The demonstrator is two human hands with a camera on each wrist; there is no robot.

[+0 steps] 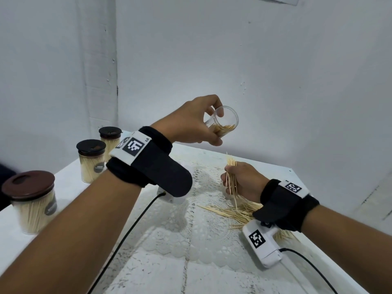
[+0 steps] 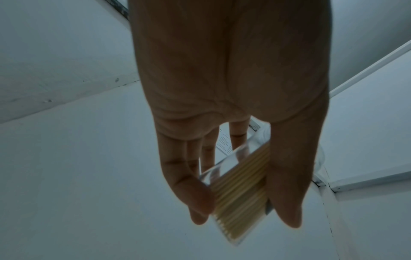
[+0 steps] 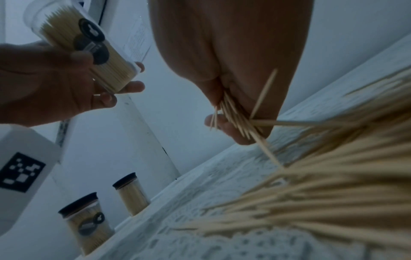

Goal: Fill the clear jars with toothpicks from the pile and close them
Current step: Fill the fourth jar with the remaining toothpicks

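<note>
The open jar (image 1: 222, 123) was clear, lidless and tilted, its mouth turned toward the camera, with a layer of pale toothpicks lying along its lower side. The left hand (image 1: 192, 122) held it in the air above the far part of the white table (image 1: 70, 177), thumb and fingers curled round its wall. Below the jar and nearer, the right hand (image 1: 241, 183) gripped a bundle of toothpicks (image 1: 231, 177) upright in curled fingers, just above the loose pile (image 1: 235, 211) on the lace mat (image 1: 191, 240).

Left of the jar, three filled jars with dark lids (image 1: 91, 160) stood on the table.

The right wrist view alone showed a round black label (image 3: 92, 41) on the held jar's side. The left wrist view showed the toothpicks (image 2: 240, 190) packed in parallel against the glass.
</note>
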